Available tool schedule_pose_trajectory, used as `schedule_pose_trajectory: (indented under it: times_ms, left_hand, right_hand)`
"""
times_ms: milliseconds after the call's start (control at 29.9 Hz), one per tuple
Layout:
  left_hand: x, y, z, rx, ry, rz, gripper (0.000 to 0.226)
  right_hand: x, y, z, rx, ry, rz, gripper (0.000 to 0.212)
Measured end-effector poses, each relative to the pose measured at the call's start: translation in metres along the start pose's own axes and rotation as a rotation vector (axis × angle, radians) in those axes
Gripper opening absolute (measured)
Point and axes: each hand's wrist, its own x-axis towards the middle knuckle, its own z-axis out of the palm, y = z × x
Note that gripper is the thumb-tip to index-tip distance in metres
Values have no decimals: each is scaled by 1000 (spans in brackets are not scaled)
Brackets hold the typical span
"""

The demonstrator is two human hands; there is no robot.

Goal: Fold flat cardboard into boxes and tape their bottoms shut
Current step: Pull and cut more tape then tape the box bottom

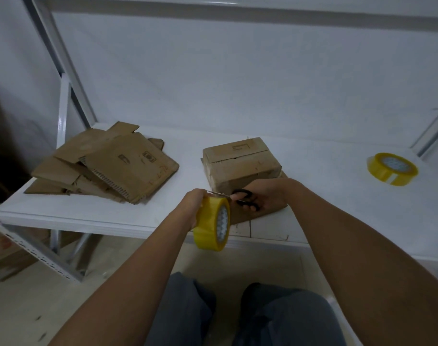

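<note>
My left hand point(193, 199) grips the yellow tape roll point(211, 223); my right hand point(267, 196) holds black scissors point(245, 199), its fingers curled in the handles. Behind stands the folded box point(240, 162) on the bench point(163, 218), with flat cardboard point(105, 166) far left.

Glossy plastic tape roll point(211, 222), matt rough cardboard box point(240, 163)

Left hand point(194, 199) grips tape roll point(211, 222); right hand point(267, 196) holds scissors point(245, 199), blades seemingly at tape.
</note>
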Motion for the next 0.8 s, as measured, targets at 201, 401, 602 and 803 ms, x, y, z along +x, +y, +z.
schedule_pose_trajectory:
  times_ms: [201, 401, 602, 803]
  left_hand:
    - [-4, 1, -3, 12, 13, -38, 19]
    - [-10, 1, -4, 16, -10, -39, 19]
    - [-11, -2, -6, 1, -24, -11, 23]
    - [-15, -3, -10, -2, 1, 2, 10]
  right_hand:
    - [1, -4, 0, -115, 20, -34, 25]
    - [-7, -2, 3, -149, 68, -100, 15]
    - [2, -3, 10, -31, 44, -47, 18]
    - [4, -4, 14, 1, 40, -79, 14]
